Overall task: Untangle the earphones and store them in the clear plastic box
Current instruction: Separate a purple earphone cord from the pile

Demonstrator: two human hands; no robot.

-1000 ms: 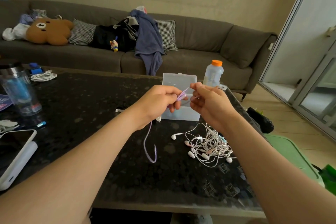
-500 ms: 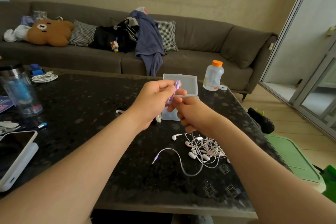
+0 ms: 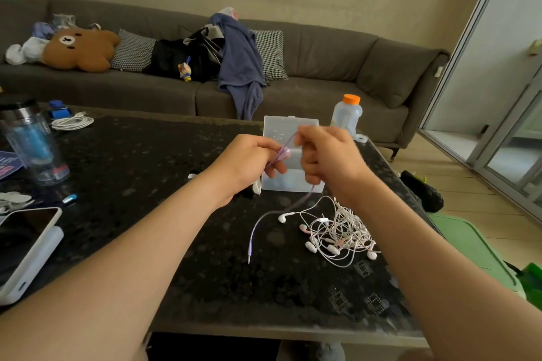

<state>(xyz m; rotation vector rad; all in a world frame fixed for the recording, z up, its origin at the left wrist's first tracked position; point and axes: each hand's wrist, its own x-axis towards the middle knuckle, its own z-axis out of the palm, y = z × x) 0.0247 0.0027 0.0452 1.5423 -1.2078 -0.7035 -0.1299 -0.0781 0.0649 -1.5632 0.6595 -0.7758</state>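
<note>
Above the dark speckled stone table (image 3: pixel 132 161), just before the clear plastic box (image 3: pixel 293 184) – rectangular, milky, lid lifted. Left hand (image 3: pixel 249 161) with fingers curled, pinching a small loop of the thin lilac earphone cable (image 3: pixel 251 240). Right hand (image 3: pixel 328 161) curled as well, gripping the same cable, a little blurred. Below it, hanging down to the tabletop in a soft curve and ending in a straight plug. Just to the right, a loose knot of white earphones (image 3: pixel 343 231) with glossy buds – near the right table edge. Bare polished stone at the near side
</note>
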